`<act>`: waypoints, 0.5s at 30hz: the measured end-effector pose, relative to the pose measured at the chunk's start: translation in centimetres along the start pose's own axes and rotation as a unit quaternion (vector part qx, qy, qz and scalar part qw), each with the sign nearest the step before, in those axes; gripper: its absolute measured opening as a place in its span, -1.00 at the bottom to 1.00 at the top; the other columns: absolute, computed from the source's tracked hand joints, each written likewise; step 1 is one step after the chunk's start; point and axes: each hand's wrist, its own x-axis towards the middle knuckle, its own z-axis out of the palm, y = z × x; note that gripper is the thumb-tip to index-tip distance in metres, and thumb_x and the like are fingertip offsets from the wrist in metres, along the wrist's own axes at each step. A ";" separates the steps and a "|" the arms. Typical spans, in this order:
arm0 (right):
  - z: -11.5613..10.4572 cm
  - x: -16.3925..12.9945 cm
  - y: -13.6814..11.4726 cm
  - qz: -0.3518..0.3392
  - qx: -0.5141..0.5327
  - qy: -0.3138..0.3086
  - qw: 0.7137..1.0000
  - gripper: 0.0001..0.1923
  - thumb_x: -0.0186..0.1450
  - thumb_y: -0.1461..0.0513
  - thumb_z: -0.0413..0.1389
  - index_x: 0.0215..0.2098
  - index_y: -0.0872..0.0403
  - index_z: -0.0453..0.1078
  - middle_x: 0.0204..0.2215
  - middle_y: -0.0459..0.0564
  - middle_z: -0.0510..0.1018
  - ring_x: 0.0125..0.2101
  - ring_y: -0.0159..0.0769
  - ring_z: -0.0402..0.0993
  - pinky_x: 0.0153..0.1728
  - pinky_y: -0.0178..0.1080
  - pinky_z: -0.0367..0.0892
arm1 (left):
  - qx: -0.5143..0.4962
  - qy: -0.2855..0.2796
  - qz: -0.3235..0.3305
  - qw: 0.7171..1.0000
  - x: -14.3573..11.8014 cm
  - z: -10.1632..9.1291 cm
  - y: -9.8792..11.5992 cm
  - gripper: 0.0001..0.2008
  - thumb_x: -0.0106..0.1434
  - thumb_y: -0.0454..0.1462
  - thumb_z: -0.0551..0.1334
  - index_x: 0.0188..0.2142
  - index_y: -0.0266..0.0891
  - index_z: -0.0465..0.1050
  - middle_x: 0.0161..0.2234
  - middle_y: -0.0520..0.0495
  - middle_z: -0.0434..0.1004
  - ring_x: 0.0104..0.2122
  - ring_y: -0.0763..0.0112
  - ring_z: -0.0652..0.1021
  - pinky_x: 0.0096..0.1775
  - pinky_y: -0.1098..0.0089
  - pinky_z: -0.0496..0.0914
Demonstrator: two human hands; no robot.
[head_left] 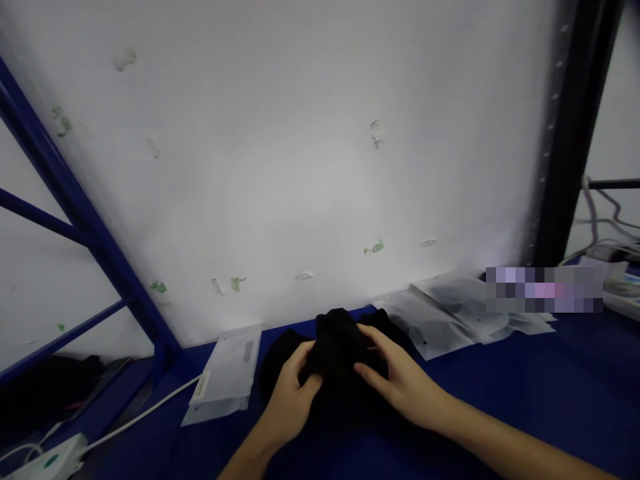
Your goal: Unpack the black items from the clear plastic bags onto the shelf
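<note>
a dark blue work table [525,400] runs up against a white back panel [300,167], framed by a blue metal upright [75,207] on the left and a black metal post [575,133] on the right. near the middle of the table's far edge, close under the panel, lies a bunched black fabric garment [340,340]. the left hand [290,400] curls its fingers shut on the near left fold of the cloth, thumb tucked into it. the right hand [400,380] lies over the top right of the bundle, fingers partly bent and pressing in, pinching the cloth. the garment is matt black, soft and crumpled, heaped higher toward the panel; its long axis runs roughly left to right, though its outline is too dark to tell which end is which. just left of it lie flat clear plastic bags [227,380] with a white label; more clear plastic bags [450,313] are stacked just to its right. open blue table lies to the right and near side. a white power strip [50,460] and cable sit at far left.
</note>
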 end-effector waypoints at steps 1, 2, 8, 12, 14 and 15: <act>-0.1 0.2 0.2 0.017 0.033 0.020 0.999 -0.52 0.34 0.21 0.11 0.21 -0.08 0.21 0.17 0.07 0.39 0.15 -0.08 0.33 0.19 0.06 0.24 | -0.012 0.005 -0.009 1.000 0.1 -0.2 0.1 -0.69 0.35 -0.21 0.22 0.07 -0.17 0.45 -0.01 -0.13 0.54 0.00 0.16 0.50 0.04 0.23 0.37; -0.3 0.5 0.4 0.038 0.074 0.039 0.996 -0.56 0.33 0.20 0.11 0.17 -0.07 0.25 0.14 0.06 0.42 0.13 -0.09 0.35 0.18 0.04 0.25 | -0.032 0.014 -0.017 0.999 0.3 -0.4 0.1 -0.70 0.33 -0.21 0.23 0.03 -0.18 0.48 -0.05 -0.12 0.55 -0.03 0.16 0.52 0.01 0.25 0.38; -2.0 1.9 1.2 0.171 0.307 0.173 0.920 -0.62 0.16 0.22 0.21 -0.03 -0.05 0.42 -0.15 -0.04 0.58 -0.10 -0.13 0.49 -0.03 -0.10 0.34 | -0.203 0.118 -0.084 0.968 1.1 -2.3 -1.2 -0.78 0.22 -0.19 0.30 -0.17 -0.23 0.55 -0.31 -0.05 0.55 -0.31 0.34 0.52 -0.25 0.41 0.37; -2.1 2.0 0.6 0.212 0.388 0.195 0.876 -0.59 0.08 0.22 0.29 -0.08 -0.04 0.46 -0.24 -0.06 0.59 -0.19 -0.17 0.49 -0.15 -0.17 0.36 | -0.239 0.097 -0.130 0.958 1.1 -2.4 -1.3 -0.87 0.20 -0.24 0.29 -0.27 -0.23 0.55 -0.40 0.01 0.48 -0.40 0.42 0.47 -0.34 0.46 0.31; -1.9 1.9 0.3 0.218 0.409 0.201 0.863 -0.62 0.07 0.23 0.33 -0.13 -0.05 0.46 -0.25 -0.07 0.58 -0.21 -0.20 0.48 -0.18 -0.20 0.36 | -0.239 0.056 -0.161 0.956 0.8 -2.0 -0.9 -0.78 0.15 -0.31 0.29 -0.18 -0.20 0.55 -0.35 0.00 0.50 -0.35 0.42 0.47 -0.30 0.45 0.31; -1.8 1.9 0.3 0.219 0.416 0.203 0.859 -0.64 0.07 0.22 0.35 -0.16 -0.05 0.45 -0.27 -0.08 0.57 -0.23 -0.22 0.48 -0.20 -0.21 0.36 | -0.238 0.036 -0.172 0.955 0.7 -1.8 -0.6 -0.68 0.10 -0.35 0.29 -0.11 -0.19 0.54 -0.30 -0.01 0.51 -0.30 0.40 0.48 -0.25 0.44 0.32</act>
